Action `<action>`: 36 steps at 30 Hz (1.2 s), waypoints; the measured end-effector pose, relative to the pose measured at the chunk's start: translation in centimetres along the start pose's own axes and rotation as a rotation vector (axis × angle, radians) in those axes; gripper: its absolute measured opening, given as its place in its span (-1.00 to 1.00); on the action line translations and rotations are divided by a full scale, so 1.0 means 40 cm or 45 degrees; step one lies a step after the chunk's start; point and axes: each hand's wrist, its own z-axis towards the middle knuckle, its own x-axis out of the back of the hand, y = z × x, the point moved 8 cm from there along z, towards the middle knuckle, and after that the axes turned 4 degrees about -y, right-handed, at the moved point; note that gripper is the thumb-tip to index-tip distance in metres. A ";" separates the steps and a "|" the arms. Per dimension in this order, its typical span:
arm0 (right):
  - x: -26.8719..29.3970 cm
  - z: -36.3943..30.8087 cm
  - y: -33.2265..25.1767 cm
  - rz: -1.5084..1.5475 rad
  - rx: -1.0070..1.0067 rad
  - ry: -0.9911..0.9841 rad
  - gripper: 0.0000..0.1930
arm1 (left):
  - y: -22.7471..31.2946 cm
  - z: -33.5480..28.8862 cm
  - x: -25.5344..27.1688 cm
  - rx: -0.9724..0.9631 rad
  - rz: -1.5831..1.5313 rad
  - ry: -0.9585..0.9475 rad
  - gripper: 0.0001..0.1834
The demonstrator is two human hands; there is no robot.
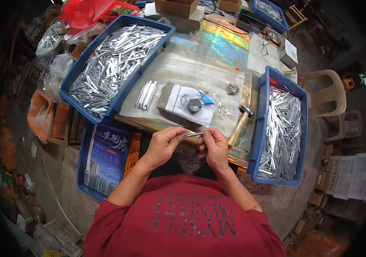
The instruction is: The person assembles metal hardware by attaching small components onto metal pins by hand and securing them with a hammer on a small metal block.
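Note:
My left hand [163,144] and my right hand [213,147] together pinch a short flat metal strip [193,135] between their fingertips, held level just in front of my chest over the near table edge. A few loose metal strips [146,94] lie on the table beyond my left hand. A wooden-handled hammer [241,121] rests just right of my right hand. A small block with white paper and a dark round part [190,104] sits straight ahead.
A big blue bin [116,64] full of metal strips stands at the left, another blue bin [282,128] of strips at the right. A third blue bin [104,160] with a printed sheet sits low on the left. A beige plastic chair [328,92] stands at the right.

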 end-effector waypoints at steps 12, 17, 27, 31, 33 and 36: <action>0.179 0.049 -0.064 -0.799 0.254 0.268 -0.83 | -0.170 -0.053 -0.145 0.530 -0.428 -0.565 -0.87; 0.187 0.116 -0.127 -1.578 0.582 0.403 -0.90 | -0.160 -0.046 -0.154 0.573 -0.634 -0.558 -0.88; 0.143 0.195 -0.063 -2.243 0.370 0.221 -0.88 | -0.143 -0.046 -0.136 0.526 -0.638 -0.497 -0.84; 0.145 0.174 -0.096 -2.158 0.487 0.320 -0.90 | -0.141 -0.044 -0.136 0.509 -0.687 -0.440 -0.85; 0.165 0.151 -0.134 -1.623 0.557 0.378 -0.92 | -0.139 -0.037 -0.127 0.523 -0.670 -0.402 -0.84; 0.182 0.116 -0.128 -1.247 0.434 0.399 -0.93 | -0.150 -0.034 -0.124 0.554 -0.719 -0.360 -0.83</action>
